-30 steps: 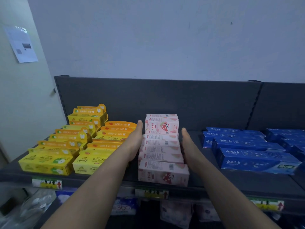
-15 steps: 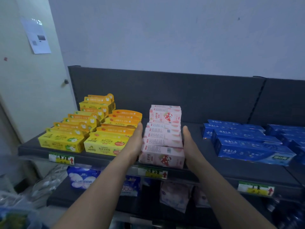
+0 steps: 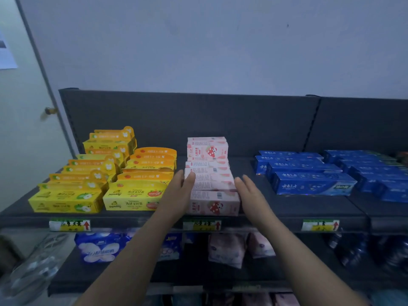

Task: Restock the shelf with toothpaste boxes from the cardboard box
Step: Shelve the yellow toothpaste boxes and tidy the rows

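A row of pink toothpaste boxes (image 3: 213,191) with a strawberry picture runs front to back on the dark shelf (image 3: 309,208), the rear ones stacked higher. My left hand (image 3: 178,195) lies flat against the row's left side, fingers straight. On the row's right, my right hand (image 3: 251,193) is flat too, a small gap away from the boxes. Neither hand grips a box. The cardboard box is out of view.
Yellow and orange toothpaste boxes (image 3: 99,173) fill the shelf's left part, blue boxes (image 3: 313,180) the right. Price labels (image 3: 199,225) line the shelf edge. Soft packs (image 3: 99,248) lie on the lower shelf. A door (image 3: 24,129) is at the left.
Both hands have slid back toward the front of the pink row, and the right hand has come off the boxes. The camera has pulled back and tilted, showing more of the lower shelf.
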Available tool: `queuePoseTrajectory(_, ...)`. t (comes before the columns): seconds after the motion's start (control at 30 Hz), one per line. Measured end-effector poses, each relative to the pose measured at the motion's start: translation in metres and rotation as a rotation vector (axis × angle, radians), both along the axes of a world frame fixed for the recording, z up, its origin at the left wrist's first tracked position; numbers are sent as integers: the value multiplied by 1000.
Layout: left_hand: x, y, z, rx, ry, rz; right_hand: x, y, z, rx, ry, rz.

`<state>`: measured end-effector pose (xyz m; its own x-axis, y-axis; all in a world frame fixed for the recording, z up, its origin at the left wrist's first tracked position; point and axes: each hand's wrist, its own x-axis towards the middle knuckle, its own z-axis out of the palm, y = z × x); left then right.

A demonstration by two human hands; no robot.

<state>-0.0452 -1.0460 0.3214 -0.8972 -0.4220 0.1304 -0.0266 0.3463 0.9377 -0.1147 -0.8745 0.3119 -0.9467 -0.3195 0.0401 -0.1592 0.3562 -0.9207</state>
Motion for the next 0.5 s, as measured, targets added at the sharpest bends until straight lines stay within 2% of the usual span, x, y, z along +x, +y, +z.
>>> queuePoseTrajectory(0.1, 10, 3, 6, -36, 78, -39, 9, 11, -2, -4, 78, -12)
queuePoseTrajectory(0.2, 8, 4, -3, -69, 81, -46, 11, 9, -3, -37, 63, -9)
queuePoseTrajectory(0.3, 8, 7, -9, 18, 24, -43, 15, 2, 2, -112, -7, 90)
queuePoseTrajectory(0.4, 11, 6, -12, 81, -5, -32, 9, 1, 0, -78, -12, 191)
queuePoseTrajectory(0.5, 11, 4, -17, 29, -20, 11, 6, 5, -2, -78, -31, 280)
